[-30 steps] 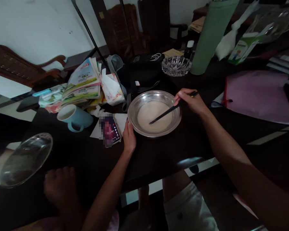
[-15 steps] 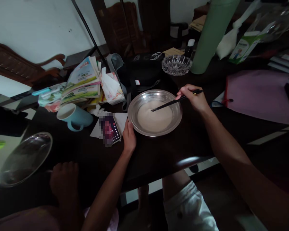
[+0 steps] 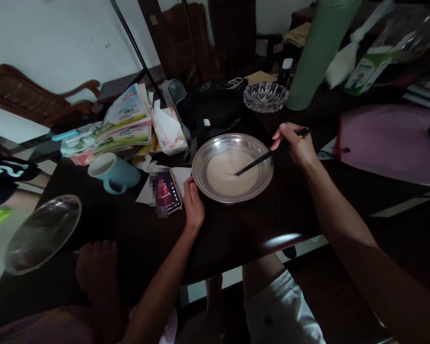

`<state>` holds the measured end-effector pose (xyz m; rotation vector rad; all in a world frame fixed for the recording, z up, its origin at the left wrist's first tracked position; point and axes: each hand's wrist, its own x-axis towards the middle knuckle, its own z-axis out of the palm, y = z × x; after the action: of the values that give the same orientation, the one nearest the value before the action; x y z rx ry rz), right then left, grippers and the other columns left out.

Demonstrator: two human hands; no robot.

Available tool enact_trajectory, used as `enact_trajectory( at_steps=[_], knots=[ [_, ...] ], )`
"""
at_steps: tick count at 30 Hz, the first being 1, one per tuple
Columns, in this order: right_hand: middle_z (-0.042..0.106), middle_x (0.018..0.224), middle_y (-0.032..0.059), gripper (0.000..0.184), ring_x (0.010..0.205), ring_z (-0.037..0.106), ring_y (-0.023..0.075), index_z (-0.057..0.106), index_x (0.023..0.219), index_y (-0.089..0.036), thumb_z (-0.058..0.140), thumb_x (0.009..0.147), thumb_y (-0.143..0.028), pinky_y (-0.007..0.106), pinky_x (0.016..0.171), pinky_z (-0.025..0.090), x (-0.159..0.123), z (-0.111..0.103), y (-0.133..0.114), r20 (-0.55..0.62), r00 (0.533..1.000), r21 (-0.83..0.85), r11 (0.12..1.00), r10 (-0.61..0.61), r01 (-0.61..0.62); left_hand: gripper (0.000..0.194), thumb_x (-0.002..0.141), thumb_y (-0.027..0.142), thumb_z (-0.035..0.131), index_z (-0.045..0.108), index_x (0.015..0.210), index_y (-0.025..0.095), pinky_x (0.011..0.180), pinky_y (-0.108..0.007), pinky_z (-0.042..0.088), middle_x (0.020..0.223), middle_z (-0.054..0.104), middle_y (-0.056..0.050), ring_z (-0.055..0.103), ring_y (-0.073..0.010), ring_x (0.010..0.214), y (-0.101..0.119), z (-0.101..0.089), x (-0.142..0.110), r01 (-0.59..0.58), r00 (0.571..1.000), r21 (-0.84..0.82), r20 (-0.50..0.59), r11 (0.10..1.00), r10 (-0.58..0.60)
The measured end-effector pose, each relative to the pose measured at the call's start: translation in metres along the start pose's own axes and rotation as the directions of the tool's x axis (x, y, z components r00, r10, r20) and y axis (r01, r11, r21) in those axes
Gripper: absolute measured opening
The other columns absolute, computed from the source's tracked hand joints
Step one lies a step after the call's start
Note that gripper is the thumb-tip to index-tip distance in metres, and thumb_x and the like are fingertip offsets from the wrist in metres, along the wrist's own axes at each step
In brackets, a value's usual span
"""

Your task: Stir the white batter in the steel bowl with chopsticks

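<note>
A round metal bowl (image 3: 261, 184) of pale, creamy batter stands on the dark table near its front edge. My left hand (image 3: 192, 203) grips the bowl's left rim, fingers curled against it. My right hand (image 3: 295, 143) is at the bowl's right side, closed around a pair of black chopsticks (image 3: 261, 160). The chopstick tips dip into the batter near the middle of the bowl.
A phone (image 3: 166, 192) with a lit screen lies on white paper left of the bowl. A blue mug (image 3: 115, 173), a pile of booklets (image 3: 127, 122), a glass ashtray (image 3: 265, 97), a green bottle (image 3: 313, 57), a pink pouch (image 3: 387, 143). Another person's hand (image 3: 96, 267) beside a glass lid (image 3: 41, 234) at left.
The chopstick tips have swept round in the batter, from the bowl's lower middle to its upper left and back toward the middle. My left hand has stayed on the rim.
</note>
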<state>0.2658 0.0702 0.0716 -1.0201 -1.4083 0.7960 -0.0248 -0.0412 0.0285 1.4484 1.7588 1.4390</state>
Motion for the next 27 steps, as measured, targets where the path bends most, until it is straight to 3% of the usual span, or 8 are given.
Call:
enact_trajectory(
  at_steps=[4, 7, 10, 13, 17, 22, 27],
  knots=[
    [0.073, 0.063, 0.0005, 0.040, 0.064, 0.069, 0.0181, 0.073, 0.073, -0.025, 0.064, 0.082, -0.063, 0.036, 0.074, 0.053, -0.003, 0.003, -0.002, 0.187, 0.982, 0.028, 0.999, 0.036, -0.042, 0.038, 0.097, 0.037, 0.038, 0.057, 0.122, 0.015, 0.109, -0.039, 0.042, 0.119, 0.069, -0.013, 0.061, -0.0223, 0.115, 0.004, -0.004, -0.007, 0.031, 0.999, 0.042, 0.043, 0.999, -0.033],
    [0.074, 0.066, 0.0006, 0.040, 0.068, 0.069, 0.0182, 0.073, 0.074, -0.025, 0.065, 0.081, -0.064, 0.036, 0.075, 0.052, -0.002, 0.003, -0.001, 0.115, 0.993, 0.009, 1.000, 0.009, -0.010, 0.040, 0.097, 0.035, 0.039, 0.056, 0.126, 0.015, 0.113, -0.043, 0.038, 0.128, 0.066, -0.015, 0.059, -0.0240, 0.123, 0.007, -0.005, -0.014, 0.026, 0.996, 0.085, 0.083, 0.996, -0.033],
    [0.070, 0.058, -0.0003, 0.044, 0.063, 0.066, 0.0184, 0.071, 0.069, -0.026, 0.061, 0.082, -0.067, 0.038, 0.076, 0.052, 0.000, 0.001, 0.001, 0.013, 1.000, -0.019, 1.000, 0.004, -0.004, 0.039, 0.095, 0.032, 0.040, 0.056, 0.128, 0.018, 0.121, -0.051, 0.025, 0.135, 0.064, -0.014, 0.054, -0.0266, 0.131, 0.013, -0.005, -0.022, 0.017, 0.995, 0.202, 0.091, 0.979, -0.036],
    [0.068, 0.054, -0.0008, 0.044, 0.056, 0.063, 0.0180, 0.071, 0.068, -0.027, 0.061, 0.082, -0.067, 0.039, 0.072, 0.052, -0.001, 0.002, 0.001, 0.073, 0.997, 0.006, 1.000, 0.017, -0.018, 0.045, 0.095, 0.029, 0.038, 0.051, 0.136, 0.016, 0.122, -0.061, 0.011, 0.139, 0.062, -0.017, 0.053, -0.0306, 0.133, 0.020, -0.005, -0.026, 0.045, 0.989, 0.361, 0.113, 0.931, -0.092],
    [0.071, 0.060, -0.0003, 0.041, 0.058, 0.065, 0.0180, 0.072, 0.071, -0.027, 0.063, 0.081, -0.066, 0.038, 0.071, 0.052, -0.003, 0.004, -0.001, 0.140, 0.990, 0.017, 0.999, 0.029, -0.032, 0.049, 0.096, 0.031, 0.036, 0.047, 0.141, 0.014, 0.117, -0.071, 0.008, 0.140, 0.060, -0.020, 0.053, -0.0355, 0.132, 0.028, -0.005, -0.028, 0.047, 0.985, 0.500, 0.120, 0.865, -0.122],
    [0.068, 0.057, 0.0000, 0.045, 0.061, 0.066, 0.0184, 0.071, 0.069, -0.027, 0.059, 0.083, -0.068, 0.038, 0.073, 0.052, 0.001, -0.001, 0.000, 0.030, 0.999, -0.034, 0.999, -0.016, 0.017, 0.051, 0.095, 0.030, 0.037, 0.048, 0.141, 0.012, 0.116, -0.071, 0.014, 0.136, 0.062, -0.021, 0.054, -0.0367, 0.129, 0.033, -0.005, -0.032, -0.030, 0.989, 0.631, 0.133, 0.775, -0.070],
    [0.070, 0.059, -0.0002, 0.042, 0.059, 0.066, 0.0176, 0.071, 0.068, -0.027, 0.061, 0.084, -0.065, 0.037, 0.070, 0.052, -0.003, 0.004, 0.001, 0.096, 0.995, 0.004, 1.000, 0.003, -0.003, 0.052, 0.094, 0.029, 0.037, 0.052, 0.137, 0.006, 0.109, -0.064, 0.034, 0.126, 0.064, -0.024, 0.058, -0.0381, 0.119, 0.040, -0.006, -0.040, -0.070, 0.980, 0.734, 0.176, 0.676, -0.090]
  ],
)
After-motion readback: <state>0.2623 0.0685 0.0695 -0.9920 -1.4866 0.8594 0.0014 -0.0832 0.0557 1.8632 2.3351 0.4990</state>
